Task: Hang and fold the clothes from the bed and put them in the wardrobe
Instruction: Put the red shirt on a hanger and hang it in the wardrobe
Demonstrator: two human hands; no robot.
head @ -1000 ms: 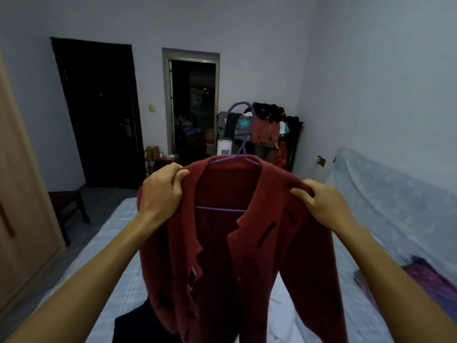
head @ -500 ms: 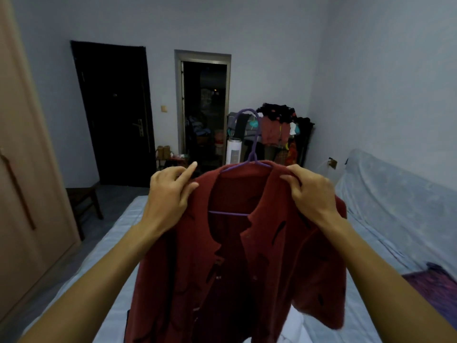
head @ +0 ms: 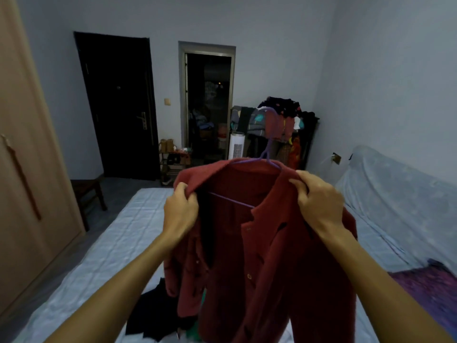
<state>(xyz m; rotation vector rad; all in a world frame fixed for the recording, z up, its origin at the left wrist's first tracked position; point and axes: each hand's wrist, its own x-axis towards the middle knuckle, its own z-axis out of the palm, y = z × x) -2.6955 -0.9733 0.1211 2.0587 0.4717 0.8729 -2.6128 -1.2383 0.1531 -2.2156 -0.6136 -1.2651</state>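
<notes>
The red coat [head: 259,243] runs off the bottom edge, so its hem is unseen, and it covers most of the purple hanger [head: 265,154]. The dark clothes [head: 150,315] on the bed [head: 103,256] lie partly behind it. The wardrobe [head: 27,181] is cut by the left edge.

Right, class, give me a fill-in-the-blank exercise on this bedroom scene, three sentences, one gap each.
1. The red garment hangs on a hanger coloured ____.
2. The left hand and right hand both grip the garment near its ____.
3. The dark clothes lie below on the ____.

Missing words: purple; collar; bed
</notes>
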